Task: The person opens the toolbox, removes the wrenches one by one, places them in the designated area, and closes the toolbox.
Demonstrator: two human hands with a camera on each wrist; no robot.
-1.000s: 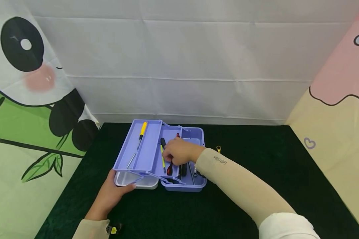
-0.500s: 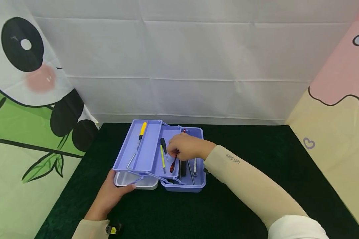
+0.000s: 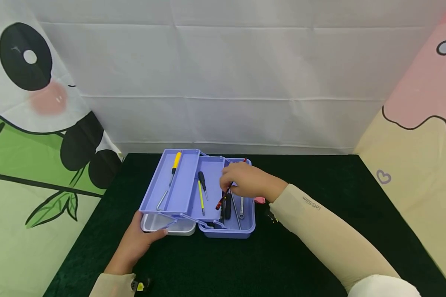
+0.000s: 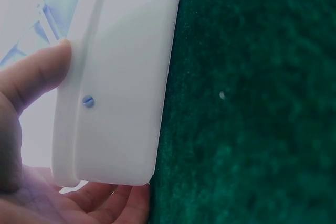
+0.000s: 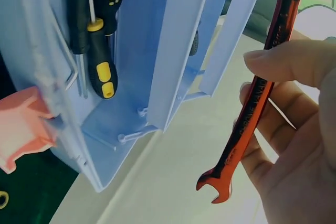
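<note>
An open lilac cantilever toolbox [image 3: 183, 185] stands on the dark green table. My left hand [image 3: 148, 232] grips its white front-left part [image 3: 171, 226]; the left wrist view shows the thumb [image 4: 37, 77] on top of that white part [image 4: 121, 77]. My right hand [image 3: 228, 186] pinches a red wrench [image 3: 221, 202] above the lower compartment, tilted. In the right wrist view the wrench [image 5: 257, 98] lies between thumb and fingers [image 5: 286, 61], clear of the trays.
A yellow-handled tool [image 3: 176, 161] lies in the top tray. A black screwdriver [image 3: 202, 180] and a thin yellow one [image 3: 201, 198] lie in the middle tray. A silver wrench [image 3: 241, 206] is in the lower compartment. A pink latch [image 3: 260, 200] sits on the box's right side.
My right hand has picked the red wrench up from the middle tray and carried it rightward over the lower compartment. The left hand has not moved.
</note>
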